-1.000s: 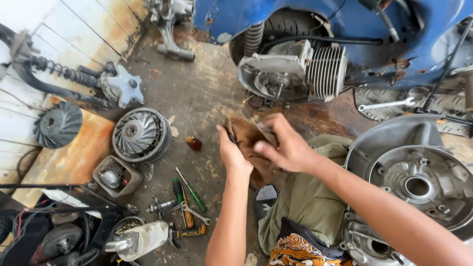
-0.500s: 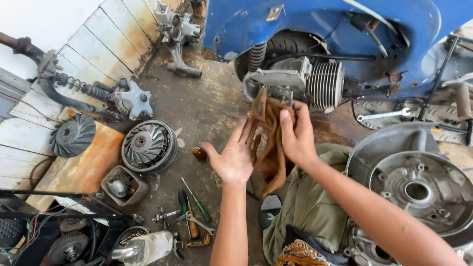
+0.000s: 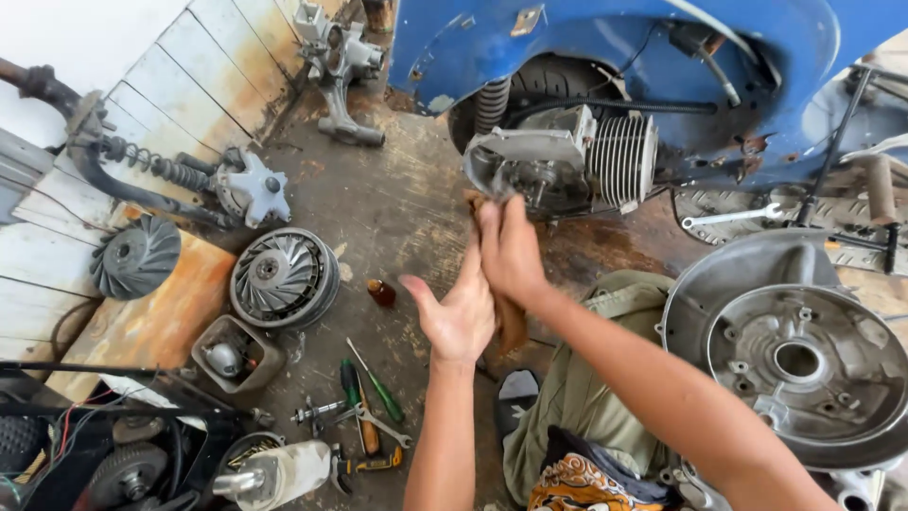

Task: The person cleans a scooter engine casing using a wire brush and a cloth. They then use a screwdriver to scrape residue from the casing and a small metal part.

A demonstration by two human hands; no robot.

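Observation:
My right hand [image 3: 511,248] presses a brown rag [image 3: 512,322] against the palm of my left hand [image 3: 459,312], whose fingers are spread. The rag hangs down between the hands, with a tip showing above at the fingers. Both hands are raised just in front of the grey finned engine [image 3: 567,161] mounted in the blue scooter body [image 3: 605,57]. My knee in olive trousers [image 3: 586,378] is below the hands.
On the stained floor lie a finned flywheel [image 3: 284,279], a black fan disc [image 3: 137,257], a small brown bottle [image 3: 381,292], screwdrivers and a spanner [image 3: 369,397], a suspension spring with hub [image 3: 189,175] and a large grey engine cover [image 3: 794,350] at right.
Both hands have risen with the rag toward the engine. The left hand has opened flat, and the right hand now rubs the rag over its palm.

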